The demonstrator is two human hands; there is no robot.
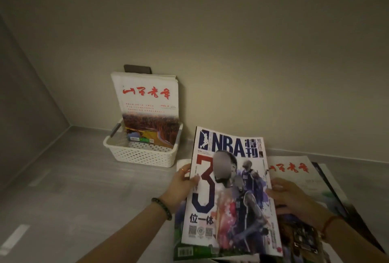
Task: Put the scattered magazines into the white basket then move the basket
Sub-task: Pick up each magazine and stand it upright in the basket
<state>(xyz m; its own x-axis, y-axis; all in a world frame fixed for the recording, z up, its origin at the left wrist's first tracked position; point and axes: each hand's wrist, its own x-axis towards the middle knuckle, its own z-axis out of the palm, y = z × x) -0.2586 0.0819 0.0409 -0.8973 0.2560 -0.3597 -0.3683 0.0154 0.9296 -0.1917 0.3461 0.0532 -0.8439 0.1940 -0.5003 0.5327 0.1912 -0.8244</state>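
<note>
A white perforated basket [137, 155] stands on the floor against the wall. A white magazine with red characters [147, 104] stands upright in it, leaning on the wall, with a few more behind it. Both my hands hold an NBA magazine [229, 195] with a big "3" on its cover, lifted off a pile to the basket's right. My left hand [181, 184] grips its left edge, and my right hand [288, 197] grips its right edge. More magazines lie under and beside it, among them a white one with red characters [294, 170].
The floor is grey, and the beige wall [252, 52] meets it just behind the basket. A side wall [25, 98] closes the left. A dark plate [137, 68] sits on the wall above the basket. Dark-covered magazines [345, 210] fan out at the right.
</note>
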